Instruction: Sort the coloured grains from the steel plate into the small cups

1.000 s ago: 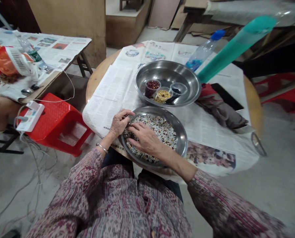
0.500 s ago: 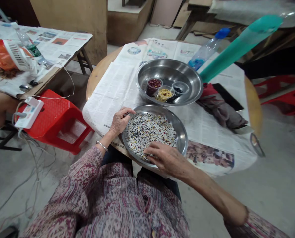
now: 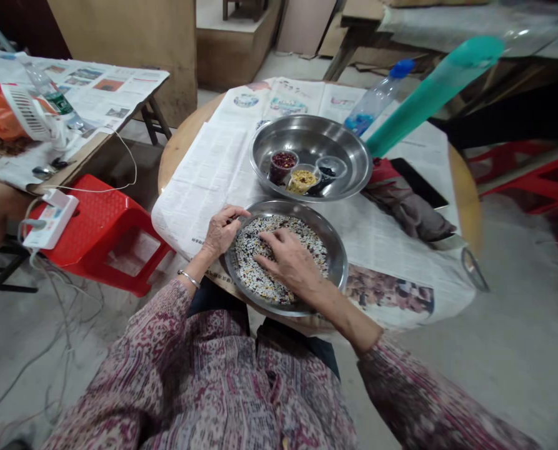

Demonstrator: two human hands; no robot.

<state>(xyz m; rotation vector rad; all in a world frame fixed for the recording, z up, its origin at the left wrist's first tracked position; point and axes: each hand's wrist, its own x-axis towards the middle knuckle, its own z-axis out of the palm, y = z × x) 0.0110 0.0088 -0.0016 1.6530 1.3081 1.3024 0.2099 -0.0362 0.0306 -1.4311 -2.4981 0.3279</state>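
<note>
A shallow steel basin (image 3: 338,259) sits at the table's near edge, holding a spread of small white, black, yellow and dark red grains or beads (image 3: 255,275). My left hand (image 3: 223,230) grips its left rim, fingers curled over the edge. Over the middle of the spread is my right hand (image 3: 288,261), fingers apart, the tips down at the grains. Nothing shows in its grasp. Just behind, a larger steel basin (image 3: 357,144) holds three clear cups: one with dark red pieces (image 3: 283,160), one with yellow (image 3: 302,180), one with black (image 3: 327,171).
Newspaper (image 3: 194,169) covers the round table. Behind the large basin stand a blue-capped bottle (image 3: 377,97) and a long green tube (image 3: 433,97). A grey and red cloth (image 3: 400,203) lies at right beside a dark phone (image 3: 419,182). A red stool (image 3: 105,225) carries a power strip (image 3: 54,219).
My right hand has moved up and left across the grains, from the near edge to the middle, and its fingers have spread. My left hand stays at the rim. The view has shifted slightly.
</note>
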